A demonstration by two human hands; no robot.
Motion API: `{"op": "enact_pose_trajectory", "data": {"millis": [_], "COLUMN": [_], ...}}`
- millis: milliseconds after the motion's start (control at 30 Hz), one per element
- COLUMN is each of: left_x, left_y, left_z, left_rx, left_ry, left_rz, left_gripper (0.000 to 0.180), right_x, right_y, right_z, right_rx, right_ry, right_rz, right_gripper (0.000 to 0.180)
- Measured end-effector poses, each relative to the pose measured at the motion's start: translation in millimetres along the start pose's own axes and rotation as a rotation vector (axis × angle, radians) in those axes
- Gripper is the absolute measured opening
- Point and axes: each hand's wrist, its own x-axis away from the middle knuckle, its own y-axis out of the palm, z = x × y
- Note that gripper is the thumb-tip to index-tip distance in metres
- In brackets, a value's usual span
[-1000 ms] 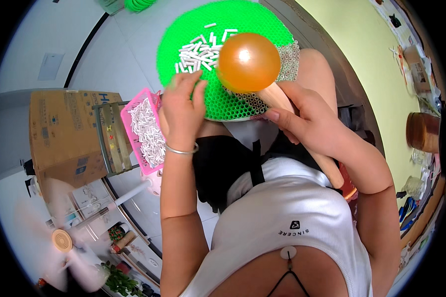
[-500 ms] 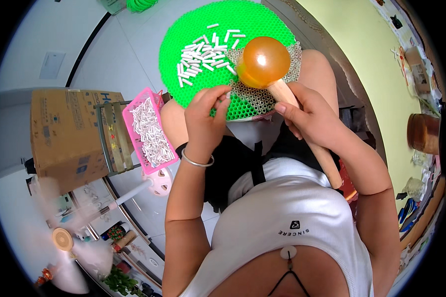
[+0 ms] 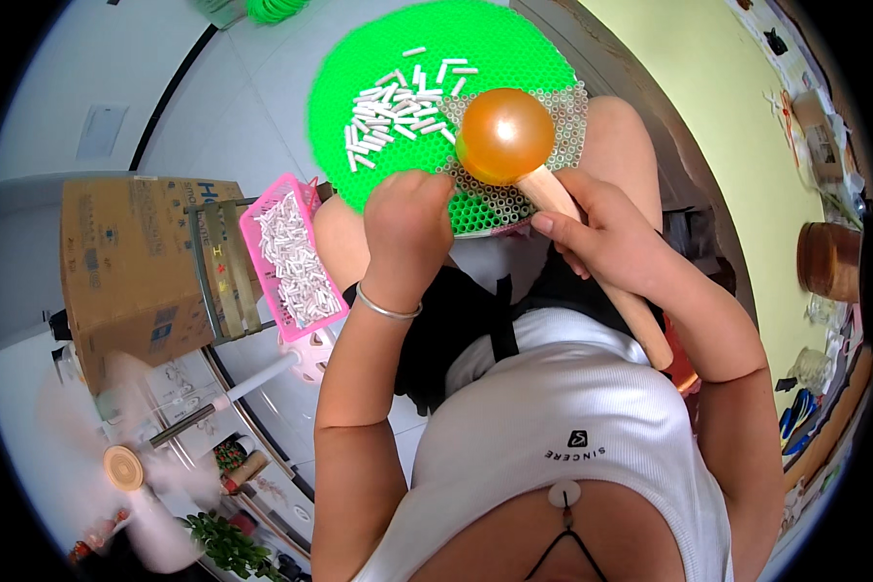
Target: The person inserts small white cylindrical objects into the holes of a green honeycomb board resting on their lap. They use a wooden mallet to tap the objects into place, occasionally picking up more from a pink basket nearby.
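Across my knees lies a round green honeycomb mat [image 3: 359,63], its right part filled with pale tube ends [image 3: 567,116]. My right hand [image 3: 601,228] is closed round the wooden handle of a mallet [image 3: 506,136] with a ball-shaped, see-through orange head. That head hangs over the filled part; whether it touches, I cannot tell. Closed at the mat's near edge, my left hand [image 3: 409,223] has its fingertips down by the cells left of the mallet head. The small white tube in its pinch is hidden now. Loose white tubes [image 3: 398,112] lie heaped on the mat's left half.
A pink basket [image 3: 252,252] full of white tubes stands on a stool [image 3: 209,281] to my left. Beyond it are a cardboard box [image 3: 116,281] and a spinning fan [image 3: 123,468]. A pale yellow surface [image 3: 698,58] runs along my right, with a brown jar [image 3: 829,260].
The mallet head has come slightly nearer to me and left. My left fist has turned over, and the white tube that showed between its fingertips is out of sight.
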Motion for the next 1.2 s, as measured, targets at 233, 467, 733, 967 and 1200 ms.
{"op": "enact_pose_trajectory", "data": {"millis": [233,467,733,967,1200], "left_x": [-3.7,-2.4,0.1,-2.5,2.5], "left_y": [5.4,3.0,-27.8,-27.7,-20.9], "left_z": [4.7,3.9,-69.1,-80.2,-36.0], "left_rx": [0.037,0.196,-0.294,-0.360,0.086], "left_ry": [-0.033,-0.092,0.028,0.161,-0.119], "left_rz": [-0.007,0.050,0.083,-0.005,0.042], "left_gripper": [0.007,0.010,0.020,0.013,0.015], "right_x": [-1.0,3.7,14.0,-1.0,12.9], "right_y": [9.3,10.0,13.6,7.0,-2.8], "right_z": [-20.9,-10.5,-29.4,-24.5,-11.9], "right_rx": [0.004,-0.036,0.195,0.354,0.035], "right_ry": [-0.029,0.023,-0.267,-0.100,-0.002], "right_rz": [-0.013,0.003,0.047,0.014,0.069], "right_gripper": [0.030,0.028,0.032,0.034,0.028]}}
